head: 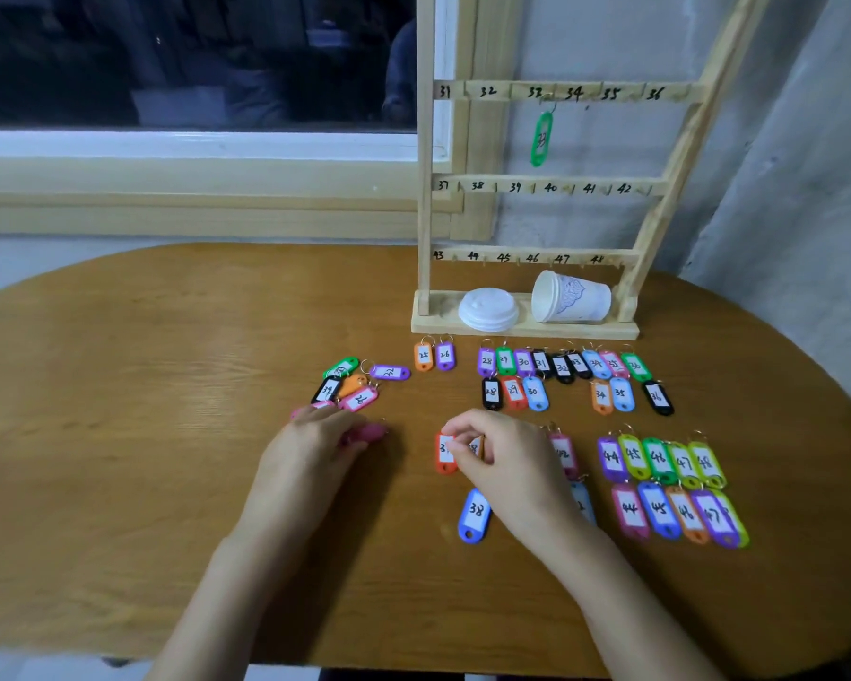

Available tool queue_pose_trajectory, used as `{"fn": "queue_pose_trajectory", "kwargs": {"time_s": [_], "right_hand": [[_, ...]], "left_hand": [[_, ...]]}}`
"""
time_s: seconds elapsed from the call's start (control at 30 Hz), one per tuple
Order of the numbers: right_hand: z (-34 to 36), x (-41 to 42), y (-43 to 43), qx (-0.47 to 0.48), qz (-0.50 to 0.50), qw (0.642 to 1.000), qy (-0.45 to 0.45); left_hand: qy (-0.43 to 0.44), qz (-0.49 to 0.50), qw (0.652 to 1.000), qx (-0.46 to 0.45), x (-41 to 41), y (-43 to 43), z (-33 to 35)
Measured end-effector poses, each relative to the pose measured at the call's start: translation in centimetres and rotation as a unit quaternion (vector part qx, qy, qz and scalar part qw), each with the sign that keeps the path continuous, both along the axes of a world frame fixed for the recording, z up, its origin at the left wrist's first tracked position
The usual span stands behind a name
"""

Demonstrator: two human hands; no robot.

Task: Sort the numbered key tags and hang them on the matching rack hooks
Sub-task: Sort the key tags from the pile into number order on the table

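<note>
A wooden rack (551, 186) with rows of hooks numbered 31 to 48 stands at the table's back right. One green tag (541, 138) hangs under 33. Rows of coloured numbered tags (561, 366) lie in front of the rack, and two more rows (659, 484) lie at the right. A loose heap of tags (350, 383) lies to the left. My left hand (320, 447) rests on the table and grips a pink tag (369, 433). My right hand (502, 459) pinches a tag (475, 447) beside a red-orange tag (444, 454). A blue tag marked 38 (473, 514) lies below.
A tipped paper cup (573, 297) and white lids (487, 309) sit on the rack's base. The round wooden table (143, 410) ends near my forearms. A window and its wooden sill run along the back left; a grey wall is behind the rack.
</note>
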State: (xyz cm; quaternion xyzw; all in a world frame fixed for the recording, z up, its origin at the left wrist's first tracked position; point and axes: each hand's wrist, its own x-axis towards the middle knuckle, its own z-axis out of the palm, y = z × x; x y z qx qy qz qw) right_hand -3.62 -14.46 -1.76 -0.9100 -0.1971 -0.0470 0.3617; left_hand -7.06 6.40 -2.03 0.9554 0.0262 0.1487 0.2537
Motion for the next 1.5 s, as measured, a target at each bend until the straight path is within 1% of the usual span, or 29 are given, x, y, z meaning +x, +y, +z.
{"fn": "queue_pose_trajectory", "kwargs": {"time_s": [0.13, 0.17, 0.27, 0.3, 0.37, 0.47, 0.57, 0.7, 0.8, 0.9, 1.0, 1.3, 1.43, 1.5], "right_hand": [[0.0, -0.1, -0.3, 0.000, -0.004, 1.000, -0.010], [0.1, 0.0, -0.5, 0.000, -0.010, 1.000, -0.014], [0.4, 0.6, -1.5, -0.005, -0.041, 0.998, -0.045], [0.5, 0.8, -2.2, -0.020, -0.057, 0.996, -0.061], [0.6, 1.6, -4.0, -0.072, -0.102, 0.989, -0.080], [0.4, 2.7, -7.7, -0.136, -0.183, 0.972, -0.063], [0.3, 3.2, -10.4, -0.169, -0.220, 0.960, -0.045], [0.2, 3.7, -11.5, -0.238, -0.199, 0.951, -0.012], [0.1, 4.0, -11.9, -0.262, -0.182, 0.948, 0.009], [0.1, 3.9, -12.7, -0.259, -0.182, 0.948, 0.004], [0.1, 3.8, -13.4, -0.262, -0.180, 0.948, 0.001], [0.2, 4.2, -14.2, -0.256, -0.162, 0.953, 0.002], [0.4, 4.5, -14.3, -0.247, -0.160, 0.956, 0.001], [0.4, 4.3, -14.1, -0.224, -0.167, 0.960, -0.014]], "left_hand": [[-0.029, 0.035, 0.999, 0.029, 0.1, -0.5, -0.2], [-0.033, 0.045, 0.998, 0.024, 0.2, -0.7, -0.2], [-0.054, 0.056, 0.995, -0.054, 0.5, -1.7, 0.2], [-0.069, 0.047, 0.994, -0.072, 0.6, -2.2, 0.3], [-0.088, 0.025, 0.993, -0.080, 0.7, -3.2, 0.5], [-0.089, -0.001, 0.990, -0.111, 0.6, -4.1, 0.6], [-0.090, -0.023, 0.980, -0.178, 0.7, -5.3, 0.8], [-0.109, -0.021, 0.965, -0.237, 2.0, -7.1, 0.6], [-0.108, -0.025, 0.964, -0.242, 3.0, -8.0, 0.4], [-0.103, -0.041, 0.965, -0.236, 3.4, -8.5, 0.4], [-0.098, -0.050, 0.962, -0.249, 3.3, -8.9, 0.2], [-0.090, -0.045, 0.964, -0.245, 3.2, -9.0, 0.1], [-0.081, -0.040, 0.965, -0.248, 3.1, -8.9, 0.2], [-0.081, -0.041, 0.963, -0.254, 3.1, -9.0, 0.4]]}}
